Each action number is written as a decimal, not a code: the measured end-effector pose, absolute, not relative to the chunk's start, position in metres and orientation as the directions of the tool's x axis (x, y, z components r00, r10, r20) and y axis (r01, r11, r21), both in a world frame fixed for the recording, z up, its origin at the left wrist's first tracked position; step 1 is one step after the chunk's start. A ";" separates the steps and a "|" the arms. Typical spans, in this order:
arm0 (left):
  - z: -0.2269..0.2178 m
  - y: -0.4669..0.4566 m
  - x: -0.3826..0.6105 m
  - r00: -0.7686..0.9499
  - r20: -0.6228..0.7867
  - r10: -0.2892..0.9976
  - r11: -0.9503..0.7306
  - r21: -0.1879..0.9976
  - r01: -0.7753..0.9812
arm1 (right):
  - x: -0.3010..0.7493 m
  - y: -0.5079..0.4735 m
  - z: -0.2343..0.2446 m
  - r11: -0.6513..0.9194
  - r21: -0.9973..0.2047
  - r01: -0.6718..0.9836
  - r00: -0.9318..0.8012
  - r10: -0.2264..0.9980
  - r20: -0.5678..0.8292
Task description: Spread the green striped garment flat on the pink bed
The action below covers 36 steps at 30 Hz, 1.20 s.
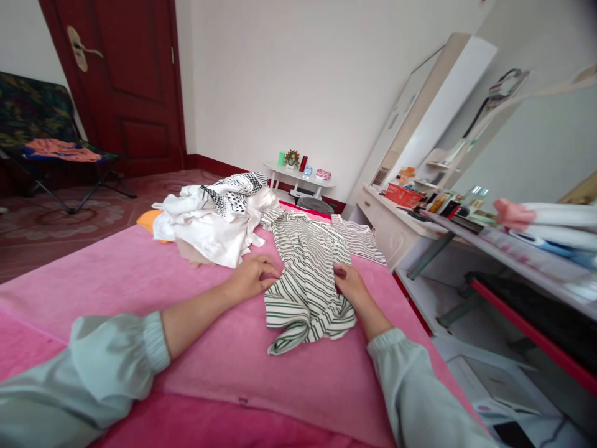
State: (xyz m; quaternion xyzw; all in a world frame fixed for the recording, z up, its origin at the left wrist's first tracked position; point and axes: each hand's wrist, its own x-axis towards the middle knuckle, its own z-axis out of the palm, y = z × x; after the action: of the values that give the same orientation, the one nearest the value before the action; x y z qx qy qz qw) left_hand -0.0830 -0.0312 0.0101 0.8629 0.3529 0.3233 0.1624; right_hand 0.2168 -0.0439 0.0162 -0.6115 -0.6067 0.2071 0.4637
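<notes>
A white shirt with dark green stripes [305, 274] lies on the pink bed cover [224, 354], its near end rumpled and folded over. My left hand [254, 277] is at the shirt's left edge, fingers curled and thumb closed toward them on the cloth. On the opposite edge, my right hand [352, 285] grips the fabric with bent fingers; some fingertips are hidden by the cloth. Beyond my left hand is a heap of white clothes [209, 224], with a black-and-white patterned piece on top. Another striped garment [359, 238] lies flat past the shirt on the right.
Orange cloth [152, 223] pokes out under the heap. To the right stand a dressing table [387, 218] with a red basket [403, 195] and a cluttered shelf. A low white table [298, 176] is by the far wall, a folding chair [56, 149] at left near the door.
</notes>
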 end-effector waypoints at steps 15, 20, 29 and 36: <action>0.029 -0.074 -0.053 0.769 0.452 0.452 -0.812 0.566 0.145 | 0.197 -0.179 0.040 0.393 -0.627 0.673 -0.337 0.917 0.213; 0.031 -0.095 -0.038 0.696 0.493 0.522 -0.796 0.575 0.190 | 0.192 -0.171 0.035 0.325 -0.774 0.543 -0.157 0.945 0.287; 0.040 -0.087 -0.036 0.465 0.384 0.798 -0.475 0.875 0.092 | 0.215 -0.160 0.088 0.267 -0.959 0.101 0.346 0.894 0.285; 0.055 -0.085 -0.046 0.527 -0.149 0.837 0.164 0.986 0.019 | 0.224 -0.150 0.086 0.220 -0.969 -0.117 0.443 0.885 0.147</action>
State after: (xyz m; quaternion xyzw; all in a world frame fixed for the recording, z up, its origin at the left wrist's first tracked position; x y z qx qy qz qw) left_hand -0.0461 -0.0855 0.0545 0.5686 0.3763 0.3079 0.6635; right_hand 0.2239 -0.1504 0.0865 -0.5055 -0.3797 0.3668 0.6824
